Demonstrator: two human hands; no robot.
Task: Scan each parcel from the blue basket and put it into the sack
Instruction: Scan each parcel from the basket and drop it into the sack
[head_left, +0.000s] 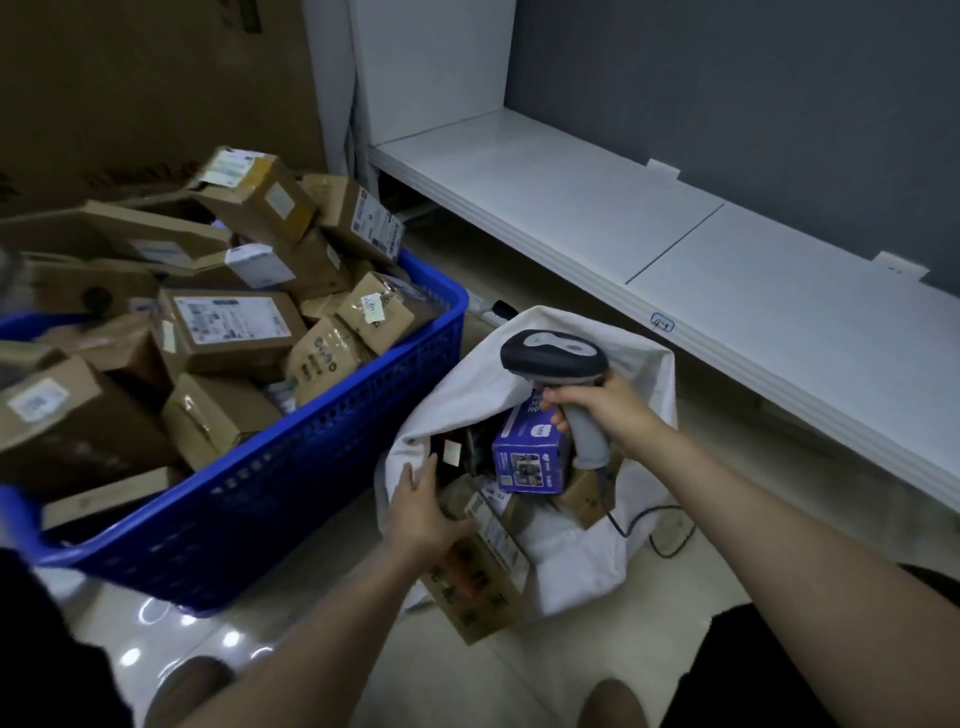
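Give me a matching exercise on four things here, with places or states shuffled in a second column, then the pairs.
1 scanner
2 blue box
3 basket
4 brown box

a heaped with parcels
b held by the left hand at the sack rim
c in the right hand
d inside the sack

Pairs: 1-c, 2-d, 3-a, 4-b
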